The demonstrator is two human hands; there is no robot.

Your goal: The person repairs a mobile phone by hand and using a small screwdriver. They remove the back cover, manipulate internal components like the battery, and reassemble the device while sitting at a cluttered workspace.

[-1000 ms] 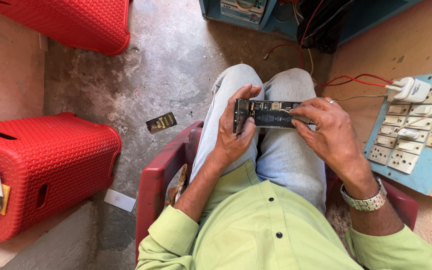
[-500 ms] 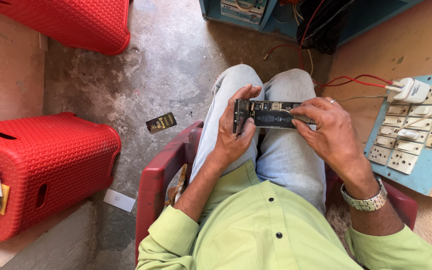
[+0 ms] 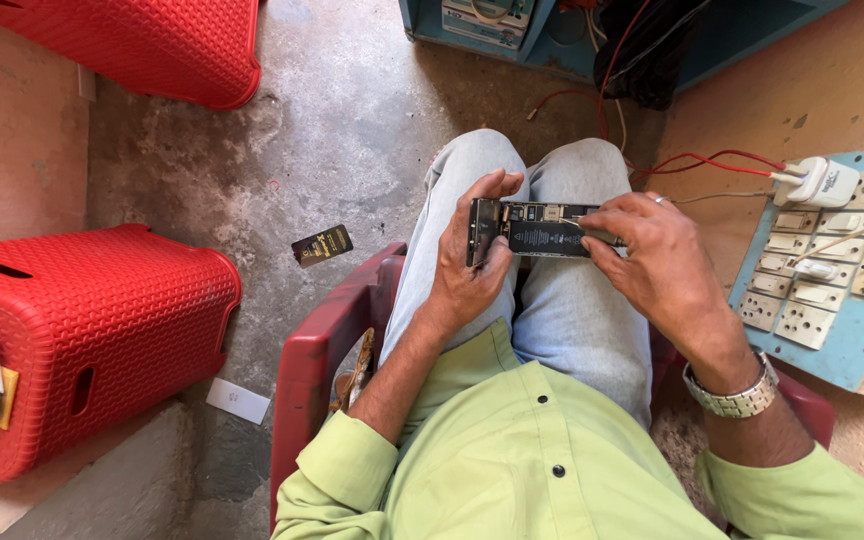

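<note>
Leftmost, a red plastic stool [image 3: 82, 340] stands on the concrete floor [image 3: 352, 130], with a small dark packet [image 3: 322, 245] and a white card [image 3: 238, 400] lying near it. Next, the person sits on a red chair [image 3: 327, 370]. Over the lap, the left hand [image 3: 472, 270] clasps the left end of an opened phone [image 3: 532, 230], its inner parts facing up. The right hand [image 3: 652, 260] grips the phone's right end, fingertips pressed on its insides. Farther right, a blue switchboard [image 3: 832, 290] carries a white charger [image 3: 817, 182] with red wires.
</note>
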